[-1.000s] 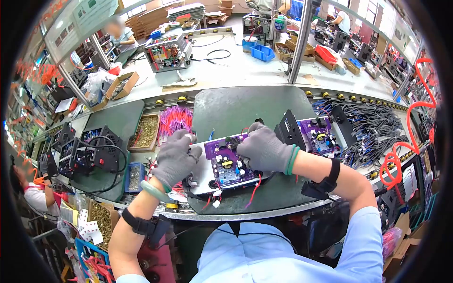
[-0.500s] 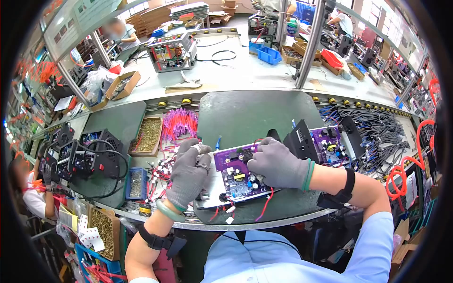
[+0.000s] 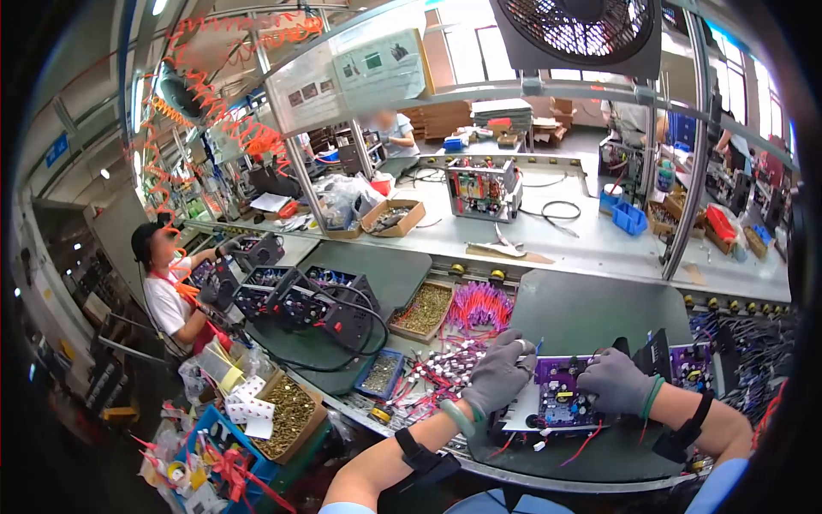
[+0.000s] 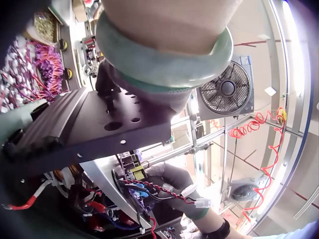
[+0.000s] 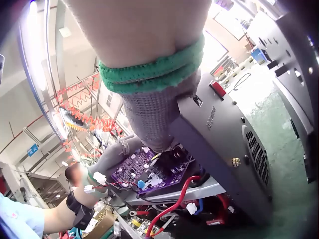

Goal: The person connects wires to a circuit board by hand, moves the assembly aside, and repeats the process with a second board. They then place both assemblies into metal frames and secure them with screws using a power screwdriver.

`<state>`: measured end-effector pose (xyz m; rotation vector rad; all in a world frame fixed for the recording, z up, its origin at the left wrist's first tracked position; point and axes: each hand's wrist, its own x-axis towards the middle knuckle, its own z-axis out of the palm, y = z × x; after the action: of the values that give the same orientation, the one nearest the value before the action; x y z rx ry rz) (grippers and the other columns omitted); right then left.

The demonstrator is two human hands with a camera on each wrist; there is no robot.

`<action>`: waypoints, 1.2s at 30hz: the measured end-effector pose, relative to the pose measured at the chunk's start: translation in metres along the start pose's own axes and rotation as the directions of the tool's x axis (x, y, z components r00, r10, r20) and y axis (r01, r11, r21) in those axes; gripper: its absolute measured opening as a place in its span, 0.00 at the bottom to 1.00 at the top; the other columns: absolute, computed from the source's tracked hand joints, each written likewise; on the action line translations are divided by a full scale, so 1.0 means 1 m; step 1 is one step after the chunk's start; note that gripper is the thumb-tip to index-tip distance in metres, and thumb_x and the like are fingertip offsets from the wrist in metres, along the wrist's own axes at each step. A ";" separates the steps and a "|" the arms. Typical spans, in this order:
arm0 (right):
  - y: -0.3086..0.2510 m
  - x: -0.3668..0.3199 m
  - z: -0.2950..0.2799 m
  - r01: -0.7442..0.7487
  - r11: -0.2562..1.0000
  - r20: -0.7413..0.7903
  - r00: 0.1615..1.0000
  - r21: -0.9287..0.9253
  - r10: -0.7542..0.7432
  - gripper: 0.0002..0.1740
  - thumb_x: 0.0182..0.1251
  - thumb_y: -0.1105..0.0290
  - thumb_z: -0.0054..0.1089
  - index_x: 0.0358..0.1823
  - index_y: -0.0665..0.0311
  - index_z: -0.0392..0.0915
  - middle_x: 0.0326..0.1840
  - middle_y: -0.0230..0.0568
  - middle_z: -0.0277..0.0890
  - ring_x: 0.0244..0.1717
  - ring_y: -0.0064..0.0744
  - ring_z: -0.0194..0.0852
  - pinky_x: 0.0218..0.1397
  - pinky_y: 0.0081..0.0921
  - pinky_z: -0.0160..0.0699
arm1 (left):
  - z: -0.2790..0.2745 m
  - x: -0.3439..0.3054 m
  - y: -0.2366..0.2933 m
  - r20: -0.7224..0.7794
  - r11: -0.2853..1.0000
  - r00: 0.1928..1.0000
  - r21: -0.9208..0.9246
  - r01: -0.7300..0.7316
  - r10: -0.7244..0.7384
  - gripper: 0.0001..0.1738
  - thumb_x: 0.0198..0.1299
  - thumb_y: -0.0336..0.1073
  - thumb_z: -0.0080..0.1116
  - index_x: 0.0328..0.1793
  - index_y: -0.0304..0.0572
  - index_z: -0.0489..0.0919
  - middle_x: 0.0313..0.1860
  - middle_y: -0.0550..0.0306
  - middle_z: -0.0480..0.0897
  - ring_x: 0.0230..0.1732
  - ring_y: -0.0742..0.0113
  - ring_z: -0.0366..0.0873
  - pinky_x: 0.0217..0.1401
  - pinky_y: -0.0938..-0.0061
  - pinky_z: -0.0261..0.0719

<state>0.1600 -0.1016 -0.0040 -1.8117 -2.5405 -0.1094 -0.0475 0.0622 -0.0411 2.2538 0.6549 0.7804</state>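
Observation:
On the green mat lies an electronics unit: a purple circuit board (image 3: 558, 396) on a pale metal plate (image 3: 522, 409), with loose red wires and white plugs. Black end panels flank it, the left one (image 4: 114, 127) perforated and the right one (image 5: 219, 134) vented. My gloved left hand (image 3: 498, 375) grips the left end panel near its upper edge with bent fingers. Curled over the board's right part is my gloved right hand (image 3: 616, 383), beside the right panel. Its fingertips are hidden, so I cannot tell what they hold.
A second purple board (image 3: 689, 364) stands at the right, near grey cables (image 3: 762, 368). Left are red-and-purple wires (image 3: 479, 308), a box of brass-coloured screws (image 3: 421, 310), a blue tray (image 3: 378, 373) and black units (image 3: 338, 300). Another person (image 3: 171, 295) works farther left.
The head view has swung left and up, so the unit and hands appear lower right. Both gloved hands stay at the unit in much the same pose.

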 end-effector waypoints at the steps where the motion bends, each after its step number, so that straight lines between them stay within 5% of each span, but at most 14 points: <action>1: -0.002 -0.002 0.001 -0.040 0.999 -0.012 0.999 -0.007 0.039 0.10 0.47 0.65 0.66 0.35 0.52 0.84 0.29 0.34 0.82 0.40 0.39 0.84 0.53 0.40 0.74 | 0.004 0.000 -0.004 -0.013 0.999 1.000 -0.034 0.023 -0.024 0.13 0.67 0.38 0.61 0.53 0.42 0.85 0.63 0.40 0.78 0.69 0.47 0.74 0.69 0.62 0.76; 6: -0.023 -0.015 -0.019 -0.042 0.995 -0.149 0.988 -0.092 0.028 0.15 0.50 0.66 0.68 0.43 0.48 0.85 0.38 0.33 0.83 0.44 0.38 0.82 0.56 0.41 0.73 | 0.011 0.000 -0.018 -0.038 0.994 0.999 -0.110 0.003 -0.007 0.11 0.68 0.36 0.60 0.50 0.39 0.85 0.59 0.45 0.78 0.64 0.52 0.76 0.67 0.64 0.75; 8: -0.045 -0.030 -0.033 0.011 0.996 -0.290 0.957 0.087 0.014 0.17 0.52 0.64 0.68 0.47 0.46 0.84 0.43 0.32 0.83 0.45 0.36 0.82 0.58 0.41 0.73 | 0.009 0.001 -0.017 -0.033 0.993 0.999 -0.119 0.001 -0.005 0.11 0.68 0.36 0.59 0.49 0.38 0.85 0.57 0.47 0.79 0.64 0.52 0.75 0.67 0.64 0.74; 10: -0.079 -0.043 -0.049 0.125 0.992 -0.062 0.990 0.012 -0.124 0.18 0.55 0.63 0.67 0.50 0.45 0.83 0.46 0.29 0.83 0.44 0.34 0.81 0.58 0.40 0.73 | 0.006 0.001 -0.013 -0.045 0.996 0.999 -0.085 -0.028 0.024 0.11 0.68 0.35 0.59 0.49 0.38 0.85 0.56 0.48 0.79 0.63 0.52 0.75 0.67 0.64 0.74; 12: -0.090 -0.061 -0.003 0.206 0.959 -0.024 0.976 -0.192 -0.215 0.17 0.62 0.58 0.62 0.53 0.42 0.81 0.48 0.29 0.82 0.43 0.31 0.82 0.54 0.40 0.75 | 0.009 0.002 -0.018 -0.045 0.995 0.998 -0.088 -0.052 0.048 0.12 0.68 0.39 0.59 0.50 0.42 0.85 0.54 0.48 0.79 0.58 0.47 0.77 0.63 0.59 0.75; 15: -0.094 -0.075 0.015 0.110 0.959 0.155 0.985 -0.261 -0.071 0.14 0.62 0.59 0.61 0.49 0.43 0.83 0.42 0.31 0.81 0.44 0.30 0.82 0.56 0.40 0.75 | 0.005 0.002 -0.012 -0.052 0.989 0.997 -0.134 -0.063 0.056 0.12 0.68 0.39 0.58 0.48 0.39 0.85 0.51 0.48 0.80 0.56 0.49 0.78 0.60 0.60 0.76; 17: -0.089 -0.086 0.011 0.029 0.981 0.076 0.997 -0.190 -0.014 0.14 0.62 0.61 0.60 0.49 0.44 0.82 0.34 0.27 0.80 0.43 0.27 0.82 0.54 0.36 0.75 | 0.004 0.001 -0.009 -0.046 0.993 0.998 -0.115 -0.038 0.033 0.11 0.68 0.37 0.59 0.48 0.38 0.85 0.53 0.48 0.79 0.58 0.50 0.78 0.63 0.62 0.76; 18: -0.082 -0.089 0.007 -0.026 0.993 -0.187 0.982 -0.112 0.005 0.13 0.58 0.63 0.61 0.45 0.46 0.83 0.31 0.28 0.80 0.41 0.28 0.82 0.55 0.38 0.73 | 0.002 0.000 -0.008 -0.038 0.996 0.999 -0.089 -0.016 0.013 0.11 0.68 0.36 0.59 0.47 0.38 0.85 0.55 0.47 0.79 0.60 0.52 0.77 0.65 0.63 0.76; 20: -0.070 -0.077 -0.026 -0.161 0.967 -0.409 0.910 -0.195 0.069 0.11 0.53 0.66 0.62 0.40 0.51 0.83 0.32 0.31 0.80 0.38 0.32 0.81 0.56 0.41 0.71 | -0.010 0.001 0.016 -0.026 0.994 0.997 0.079 -0.070 0.073 0.14 0.67 0.41 0.59 0.50 0.39 0.84 0.52 0.46 0.80 0.57 0.48 0.78 0.59 0.58 0.76; 22: -0.058 -0.065 -0.027 -0.233 0.970 -0.479 0.860 -0.063 0.176 0.11 0.51 0.66 0.63 0.38 0.53 0.83 0.32 0.33 0.81 0.37 0.36 0.81 0.56 0.42 0.70 | -0.015 0.002 0.050 0.014 0.763 0.892 0.512 -0.394 0.451 0.14 0.65 0.40 0.63 0.51 0.39 0.84 0.55 0.44 0.80 0.54 0.46 0.81 0.53 0.57 0.81; 26: -0.035 -0.043 0.000 -0.277 0.946 -0.540 0.777 0.168 0.324 0.10 0.50 0.66 0.62 0.34 0.59 0.82 0.30 0.39 0.81 0.35 0.43 0.79 0.56 0.44 0.70 | 0.016 -0.009 0.106 0.215 0.865 0.848 0.028 -0.501 0.484 0.17 0.63 0.45 0.62 0.47 0.40 0.83 0.38 0.46 0.84 0.40 0.46 0.84 0.42 0.57 0.81; 29: -0.035 -0.038 0.018 -0.313 0.929 -0.555 0.745 0.197 0.369 0.07 0.49 0.65 0.63 0.27 0.59 0.81 0.25 0.39 0.80 0.32 0.42 0.78 0.58 0.42 0.71 | 0.028 -0.002 0.111 0.254 0.810 0.848 0.264 -0.523 0.465 0.14 0.66 0.45 0.61 0.42 0.41 0.81 0.33 0.48 0.84 0.34 0.47 0.85 0.39 0.58 0.81; 33: -0.036 -0.037 0.017 -0.302 0.928 -0.620 0.692 0.216 0.369 0.07 0.50 0.69 0.65 0.20 0.61 0.77 0.20 0.40 0.77 0.27 0.44 0.76 0.55 0.41 0.74 | 0.031 -0.003 0.103 0.342 0.850 0.867 0.259 -0.459 0.364 0.14 0.68 0.44 0.59 0.36 0.40 0.79 0.33 0.46 0.85 0.34 0.46 0.85 0.37 0.56 0.80; 36: -0.041 -0.033 0.015 -0.273 0.910 -0.637 0.650 0.311 0.413 0.03 0.49 0.71 0.68 0.25 0.58 0.83 0.23 0.37 0.79 0.29 0.40 0.79 0.60 0.38 0.74 | 0.030 0.006 0.089 0.309 0.917 0.903 0.168 -0.362 0.300 0.15 0.70 0.42 0.57 0.34 0.40 0.79 0.27 0.50 0.82 0.28 0.56 0.83 0.32 0.60 0.78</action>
<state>0.1325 -0.1453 -0.0229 -1.7035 -1.6001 -0.4340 -0.0021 -0.0054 0.0065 2.6606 0.2302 0.5478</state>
